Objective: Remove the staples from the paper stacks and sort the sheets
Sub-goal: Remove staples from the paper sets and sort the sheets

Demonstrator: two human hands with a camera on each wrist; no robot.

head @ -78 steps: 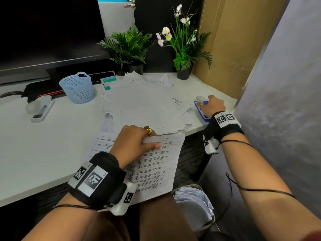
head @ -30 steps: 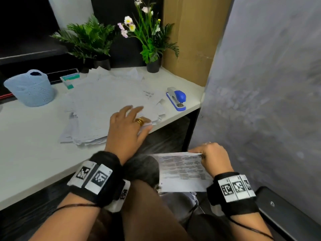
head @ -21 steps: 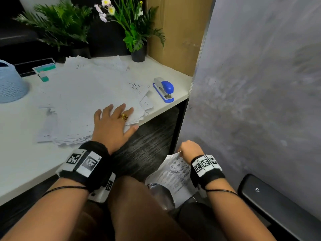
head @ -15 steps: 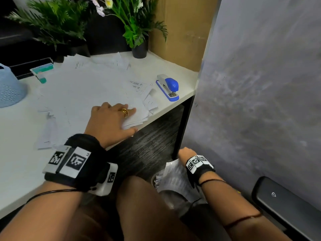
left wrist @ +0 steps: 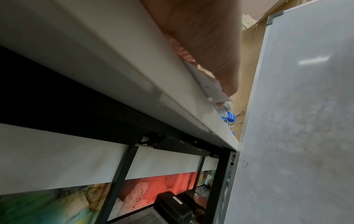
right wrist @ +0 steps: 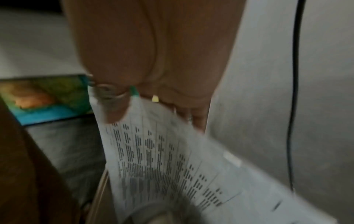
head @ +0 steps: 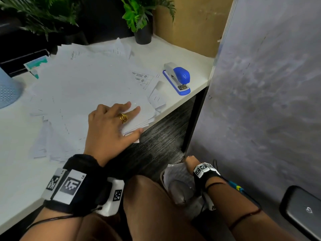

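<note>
While the printed sheet (right wrist: pixel 168 159) hangs low beside the person's knee, pinched at its top edge by the right hand (right wrist: pixel 153 72), it dips into what looks like a lined bin (head: pixel 175 186) on the floor — so the step in hand seems to be sorting one sheet away, not pulling a staple. Whether it is a discard or a sort pile I cannot tell. Up on the desk (head: pixel 20 171) the loose paper pile (head: pixel 83 87) lies spread wide, its near corner at the desk's front edge, and the left hand (head: pixel 111 126) lies flat on that corner, fingers straight, thumb at the edge, holding nothing. Just right of the pile, apart from it, sits the blue stapler (head: pixel 178 79). A pale basket (head: pixel 7 89) stands at the far left, two potted plants (head: pixel 139 18) at the back. Next, I judge, the right hand must let the sheet go and come up for another stapled set — the left keeping the pile from sliding off.
</note>
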